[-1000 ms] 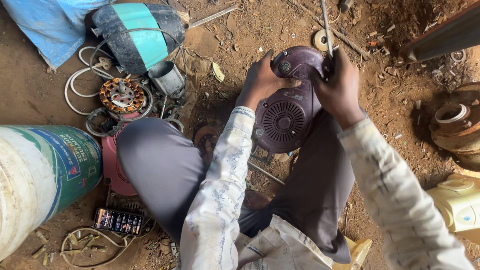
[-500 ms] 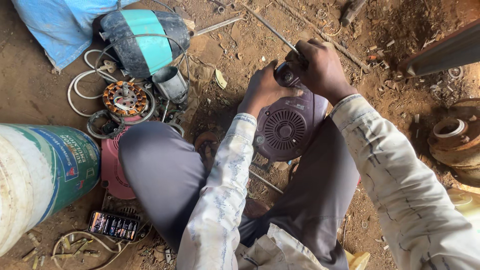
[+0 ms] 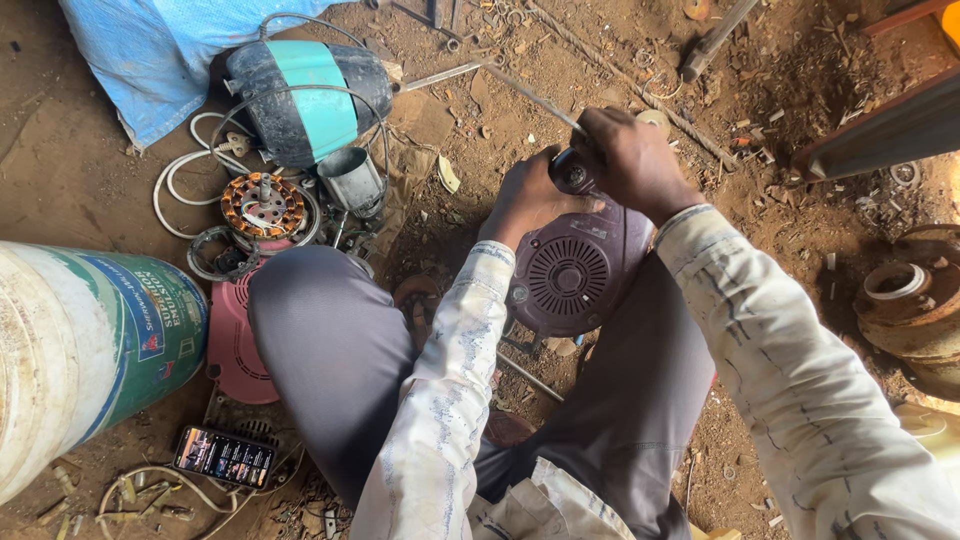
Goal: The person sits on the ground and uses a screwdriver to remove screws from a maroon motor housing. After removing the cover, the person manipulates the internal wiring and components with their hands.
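**Hands on a purple motor housing, seen from the head camera**

Since the frame one second before, the right hand [image 3: 635,160] had been shifted from the housing's right flank to its top end, and the long thin rod [image 3: 535,95] that had stood upright was laid slanting up-left. The purple motor housing [image 3: 575,270] was propped on the dirt between the seated person's knees, its round vent grille turned toward the camera. The left hand [image 3: 530,200] was wrapped around the housing's upper left edge, bracing it. The right hand was clenched over the small round hub at the top, with the rod's lower end gripped in it. The step in hand was judged to be work at that hub with the rod; a steady brace from the left hand was judged necessary for the next move.

Of the containers, the white and green bucket [image 3: 85,345] lay on its side at the left, its contents hidden. The small metal cup [image 3: 352,180] beside the copper-wound stator [image 3: 262,205] looked empty, though its interior was only partly shown.
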